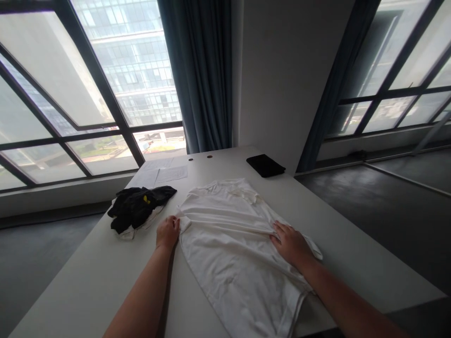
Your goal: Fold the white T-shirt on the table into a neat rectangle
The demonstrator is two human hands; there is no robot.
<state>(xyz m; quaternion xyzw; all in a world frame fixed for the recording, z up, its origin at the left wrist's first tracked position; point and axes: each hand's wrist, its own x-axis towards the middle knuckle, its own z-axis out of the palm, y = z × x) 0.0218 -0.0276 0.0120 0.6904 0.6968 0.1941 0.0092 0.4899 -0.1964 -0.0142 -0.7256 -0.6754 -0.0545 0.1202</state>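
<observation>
A white T-shirt (232, 253) lies spread on the white table (120, 281), its collar toward the far end and its hem toward me. Wrinkles run across its middle. At the shirt's left edge, my left hand (168, 231) is closed, with its fingers pinching the small sleeve there. My right hand (291, 241) rests on the right side of the shirt, fingers stretched out and lying flat on the cloth. Part of the right sleeve shows beyond that hand.
Left of the shirt is a crumpled pile of black and white clothes (136, 209) with a yellow mark. Behind it lie paper sheets (158, 173). A folded black cloth (266, 165) sits at the far right, near the pillar (282, 84). Windows and a curtain (199, 75) stand beyond.
</observation>
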